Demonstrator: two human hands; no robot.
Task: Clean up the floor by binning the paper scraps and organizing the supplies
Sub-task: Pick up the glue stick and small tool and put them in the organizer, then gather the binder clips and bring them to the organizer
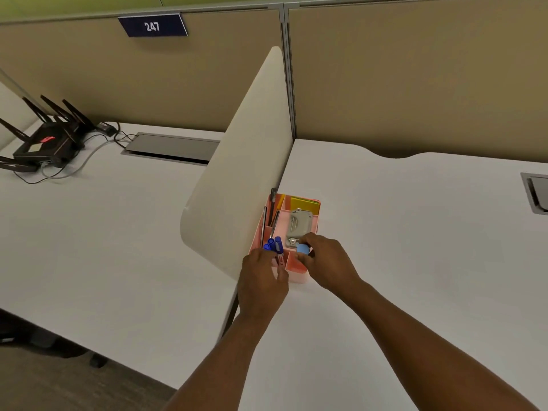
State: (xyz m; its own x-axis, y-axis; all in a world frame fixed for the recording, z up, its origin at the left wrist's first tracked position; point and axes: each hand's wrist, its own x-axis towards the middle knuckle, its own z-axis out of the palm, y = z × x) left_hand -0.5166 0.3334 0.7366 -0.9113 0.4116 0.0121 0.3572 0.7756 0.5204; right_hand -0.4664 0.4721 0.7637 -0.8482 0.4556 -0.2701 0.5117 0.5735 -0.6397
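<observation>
A pink desk organizer (297,276) stands on the white desk against a cream divider. In it are a grey stapler (299,228), yellow and orange sticky notes (305,204), and pens and pencils (274,215). My left hand (262,278) grips blue markers (274,246) that stand in the organizer's front left compartment. My right hand (327,262) pinches a light blue round-capped object (303,249) over the front right compartment. No paper scraps are in sight.
The cream divider (246,173) separates two white desks (415,247). A black router (44,143) with antennas and cables sits far left. Grey cable hatches (175,148) lie at the back left, with another hatch (538,192) at the right edge. Floor (59,381) shows at lower left.
</observation>
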